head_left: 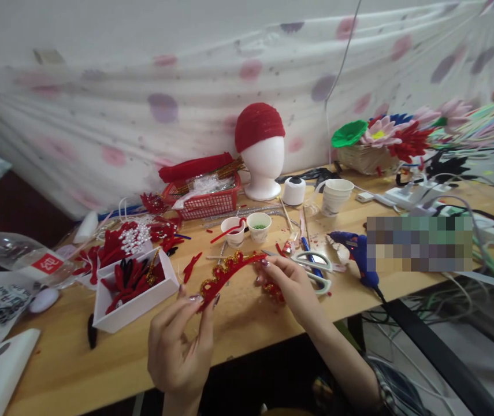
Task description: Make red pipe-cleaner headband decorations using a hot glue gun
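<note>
Holding band (223, 278) up above desk (62, 370), over the near half, around the middle of the near edge. Lying on a diagonal along its long axis: left end lower, pointing at near edge; right end higher, pointing toward far right corner. Bowed like an arch, with gold trim along the outer side facing far edge, hollow side facing near edge.

Pinching left end narrowly with left hand (180, 341), thumb against fingertips; wrist low by near edge, fingers up and slightly right. Pinching right end narrowly with right hand (288, 283); forearm slanting in from the right across near edge, fingers toward far left. Can't tell exact fingertip placement there.

Near left hand, toward left edge: box (143, 303). Beyond band: two cups (259, 236). Just right of right hand: scissors (327, 285), then glue gun (361, 258). Toward far edge: basket (212, 204), foam head (264, 164).
</note>
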Action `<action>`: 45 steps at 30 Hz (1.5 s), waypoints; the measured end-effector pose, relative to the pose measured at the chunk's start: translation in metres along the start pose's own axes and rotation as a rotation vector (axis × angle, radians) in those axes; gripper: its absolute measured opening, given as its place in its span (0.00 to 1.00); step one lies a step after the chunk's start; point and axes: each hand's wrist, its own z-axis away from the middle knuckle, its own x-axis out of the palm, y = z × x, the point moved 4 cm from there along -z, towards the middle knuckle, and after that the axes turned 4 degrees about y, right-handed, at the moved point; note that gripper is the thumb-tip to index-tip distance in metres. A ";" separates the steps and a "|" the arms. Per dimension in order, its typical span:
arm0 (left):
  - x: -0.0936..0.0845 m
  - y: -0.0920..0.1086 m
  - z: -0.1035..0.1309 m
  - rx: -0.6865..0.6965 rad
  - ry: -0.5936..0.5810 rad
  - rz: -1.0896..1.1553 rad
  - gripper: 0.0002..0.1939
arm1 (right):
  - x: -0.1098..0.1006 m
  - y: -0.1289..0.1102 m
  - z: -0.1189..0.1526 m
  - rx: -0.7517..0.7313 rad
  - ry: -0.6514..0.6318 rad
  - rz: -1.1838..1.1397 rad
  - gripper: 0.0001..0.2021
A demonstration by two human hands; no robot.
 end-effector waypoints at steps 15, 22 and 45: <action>0.008 0.004 0.005 -0.328 0.149 0.146 0.14 | -0.054 -0.019 0.016 -0.224 0.211 0.056 0.17; 0.004 0.018 0.006 -0.312 0.124 0.243 0.13 | -0.032 -0.028 0.018 -0.260 0.116 0.022 0.13; 0.014 0.011 0.015 -0.339 0.068 0.259 0.14 | -0.033 -0.013 0.011 -0.163 0.235 -0.202 0.15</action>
